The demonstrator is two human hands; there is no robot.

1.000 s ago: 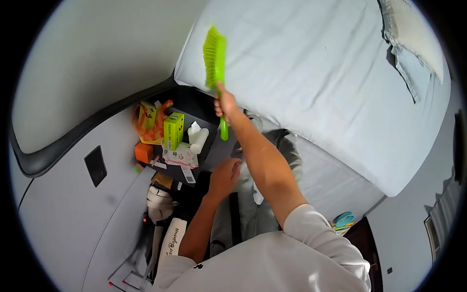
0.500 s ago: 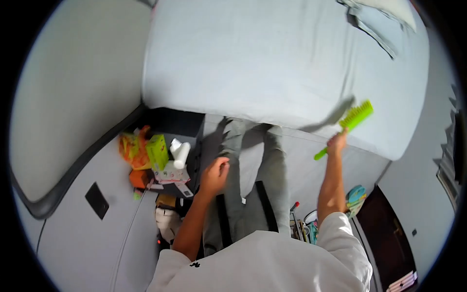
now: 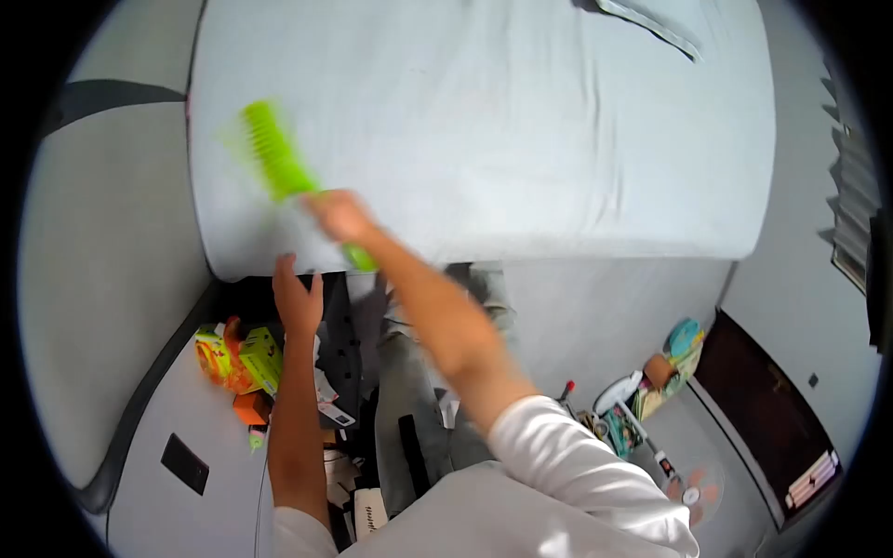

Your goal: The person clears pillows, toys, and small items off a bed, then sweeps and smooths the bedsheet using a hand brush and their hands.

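My right hand (image 3: 342,216) is closed round the handle of a bright green bed brush (image 3: 279,158), over the left part of the white bed sheet (image 3: 465,139). The brush is smeared by motion, its head pointing up and to the left. Just below it, my left hand (image 3: 299,302) holds nothing, with thumb and fingers apart. Its fingertips are right at the near edge of the mattress.
A dark bedside box with a lime green carton (image 3: 261,359), an orange and yellow bag (image 3: 221,358) and an orange box (image 3: 251,407) stands at left. A white fan (image 3: 690,496) is on the floor at lower right. Dark-edged fabric (image 3: 651,28) lies on the bed's far side.
My right hand has swept the brush from the right side of the bed across to the left. My left hand has moved up and left to the bed edge, fingers opening; the view has shifted.
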